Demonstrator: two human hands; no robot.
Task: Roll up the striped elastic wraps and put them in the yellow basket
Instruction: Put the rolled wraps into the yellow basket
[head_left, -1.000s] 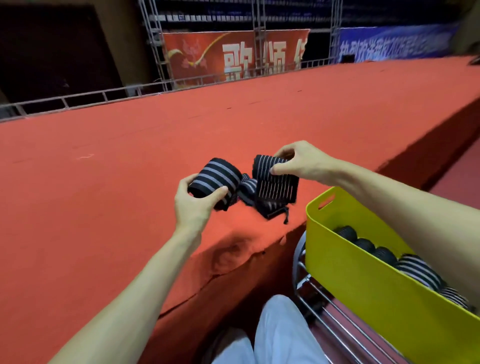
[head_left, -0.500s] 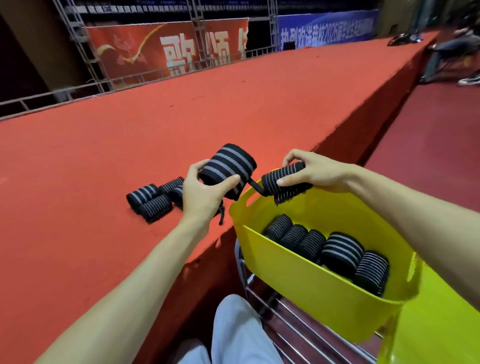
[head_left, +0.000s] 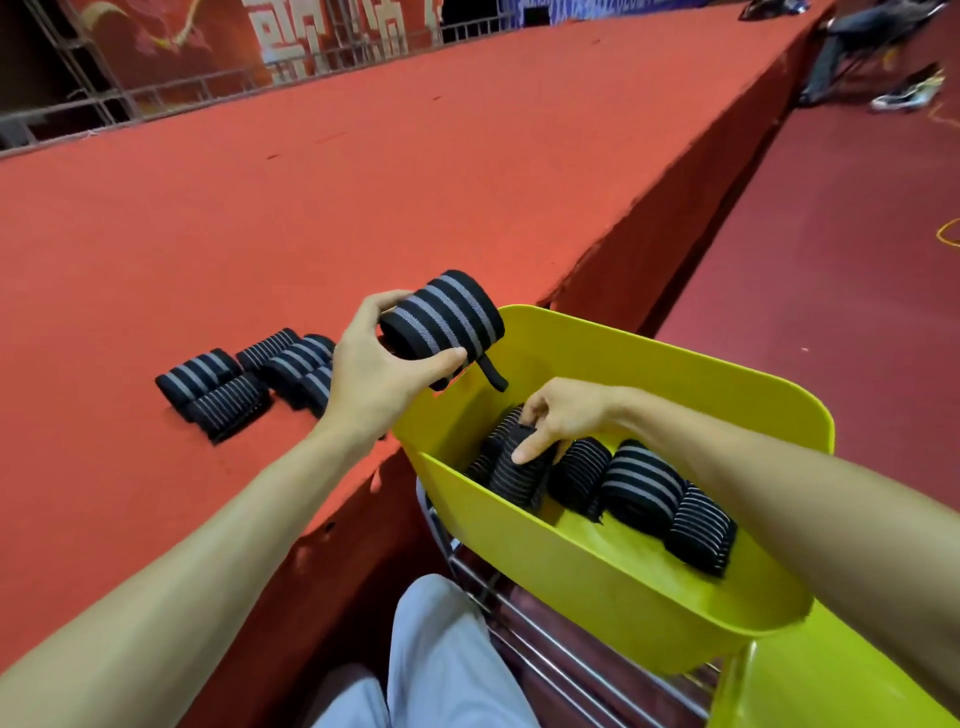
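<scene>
Now my left hand (head_left: 374, 374) holds a roll (head_left: 441, 319) in the air, just above the left corner of the basket (head_left: 571, 571), where the basket meets the edge of the red stage (head_left: 311, 208). The thumb is under the roll and the other fingers are curled over its far side, so this hand is clamped on it. A short black tab (head_left: 491, 374) hangs from the roll over the inside of the basket; I cannot tell if it touches the wall.

My right hand (head_left: 561, 415) is down inside the basket. Its thumb and fingers are pinched on a second roll (head_left: 514, 473), which lies on the basket floor at the left end of a row. More rolls (head_left: 641, 483) lie to the right of it, side by side and touching each other. One further roll behind the second roll is mostly hidden by my hand.

On the stage, left of my left hand, a group of wraps (head_left: 228, 384) lies close together near the edge. The basket stands on a metal rack (head_left: 519, 623) just beside the stage, and my knee in light trousers (head_left: 441, 649) shows below it
</scene>
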